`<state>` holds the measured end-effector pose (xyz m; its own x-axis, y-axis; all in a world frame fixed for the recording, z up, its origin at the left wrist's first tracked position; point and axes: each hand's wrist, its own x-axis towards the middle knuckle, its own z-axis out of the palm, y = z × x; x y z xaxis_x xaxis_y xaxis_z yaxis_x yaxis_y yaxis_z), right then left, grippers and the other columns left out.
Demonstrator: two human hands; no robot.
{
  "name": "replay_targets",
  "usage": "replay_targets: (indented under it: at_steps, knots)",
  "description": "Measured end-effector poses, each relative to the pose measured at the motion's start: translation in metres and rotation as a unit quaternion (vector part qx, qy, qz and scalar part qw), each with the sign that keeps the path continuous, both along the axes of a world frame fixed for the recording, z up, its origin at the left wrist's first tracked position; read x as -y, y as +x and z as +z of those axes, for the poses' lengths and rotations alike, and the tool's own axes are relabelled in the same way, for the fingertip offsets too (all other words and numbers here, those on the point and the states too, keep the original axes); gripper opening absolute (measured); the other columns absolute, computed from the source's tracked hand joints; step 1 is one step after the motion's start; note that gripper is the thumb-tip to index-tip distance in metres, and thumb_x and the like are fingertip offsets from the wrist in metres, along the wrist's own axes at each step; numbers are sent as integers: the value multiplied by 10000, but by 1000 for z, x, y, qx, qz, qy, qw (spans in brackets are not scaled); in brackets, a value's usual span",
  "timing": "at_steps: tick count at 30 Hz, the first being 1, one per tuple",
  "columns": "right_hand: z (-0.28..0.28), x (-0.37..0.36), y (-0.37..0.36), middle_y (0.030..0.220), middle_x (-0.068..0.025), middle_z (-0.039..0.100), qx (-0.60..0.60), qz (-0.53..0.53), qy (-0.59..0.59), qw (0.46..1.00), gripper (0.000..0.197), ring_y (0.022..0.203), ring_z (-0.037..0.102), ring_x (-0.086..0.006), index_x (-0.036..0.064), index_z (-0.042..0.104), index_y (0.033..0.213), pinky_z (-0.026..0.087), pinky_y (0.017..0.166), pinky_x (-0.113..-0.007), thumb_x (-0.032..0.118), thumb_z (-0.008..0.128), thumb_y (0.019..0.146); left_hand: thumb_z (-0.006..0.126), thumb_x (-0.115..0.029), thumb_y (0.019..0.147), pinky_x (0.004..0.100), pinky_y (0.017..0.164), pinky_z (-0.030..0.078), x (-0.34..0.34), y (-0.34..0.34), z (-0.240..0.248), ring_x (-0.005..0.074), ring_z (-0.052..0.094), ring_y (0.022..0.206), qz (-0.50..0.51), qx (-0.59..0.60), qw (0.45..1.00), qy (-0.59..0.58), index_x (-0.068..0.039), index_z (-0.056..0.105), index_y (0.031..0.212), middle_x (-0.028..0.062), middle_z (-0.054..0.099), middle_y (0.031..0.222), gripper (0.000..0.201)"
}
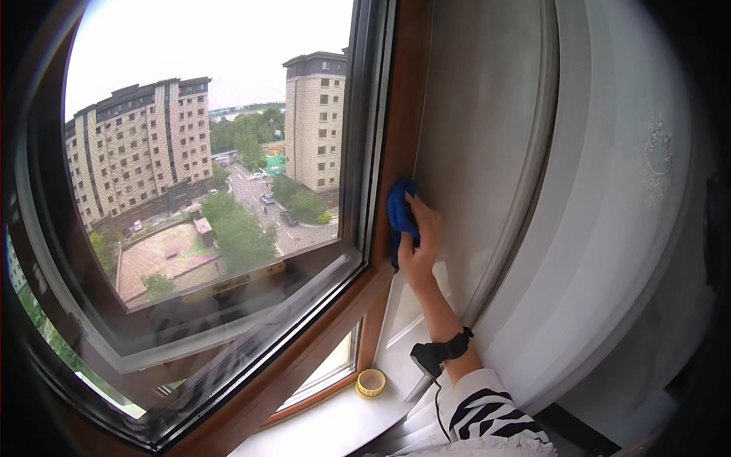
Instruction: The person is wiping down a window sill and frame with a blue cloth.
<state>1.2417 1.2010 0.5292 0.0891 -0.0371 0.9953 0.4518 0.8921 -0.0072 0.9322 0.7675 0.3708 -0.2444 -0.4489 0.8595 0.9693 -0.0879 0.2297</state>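
Note:
My right hand (421,240) is closed round a bunched dark blue cloth (402,209). It presses the cloth against the brown window frame (396,137), at the edge where the frame meets the pale wall panel (480,114). Part of the cloth is hidden behind my fingers. A black band with a box-like device (442,352) is strapped round my right wrist, and a thin cable hangs from it. My left hand is out of sight.
A tilted window sash (244,293) with dark edges stands to the left, buildings and trees beyond it. On the white sill (327,419) below sits a small round yellow container (371,383). A white curtain (609,228) hangs at the right.

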Motion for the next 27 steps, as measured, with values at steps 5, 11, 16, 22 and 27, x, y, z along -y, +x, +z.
replay_targets:
  at_steps: [5,11,16,22,27]
  knots:
    - [-55,24,8,1043,-134,519,34,-57,-32,997,474,806,469,-270,63,564,1032,400,741,-331,-105,454,603,331,-415,844,433,891,349,22,17,-29,303,458,1015,-200,175,964,-7,7,292,1230,215,352,1220,573]
    - [21,11,4,1025,-117,524,-21,-1,-14,1000,421,856,494,-276,79,548,1049,407,754,-335,-70,496,658,384,-255,856,313,829,401,4,58,26,241,477,998,-26,320,940,-116,21,397,1138,178,463,1106,394]
    - [-3,32,0,1003,-129,529,-8,13,-67,998,344,910,516,-279,64,543,1050,408,794,-330,-24,522,717,325,-310,859,281,866,367,6,54,22,200,444,1041,-258,344,893,130,8,407,1149,122,458,1129,438]
    - [-95,71,15,992,-123,539,-132,-9,-210,969,259,921,523,-267,-3,524,1026,409,810,-342,39,515,771,344,-331,833,280,792,380,-2,55,15,168,495,923,-311,347,881,86,3,487,1018,90,529,972,408]
    - [-129,115,-47,1021,-120,525,-109,39,-294,949,284,944,509,-260,16,514,1047,401,825,-337,25,499,764,352,-334,822,261,715,393,3,57,16,150,519,839,-347,345,869,77,-13,530,952,68,562,858,390]
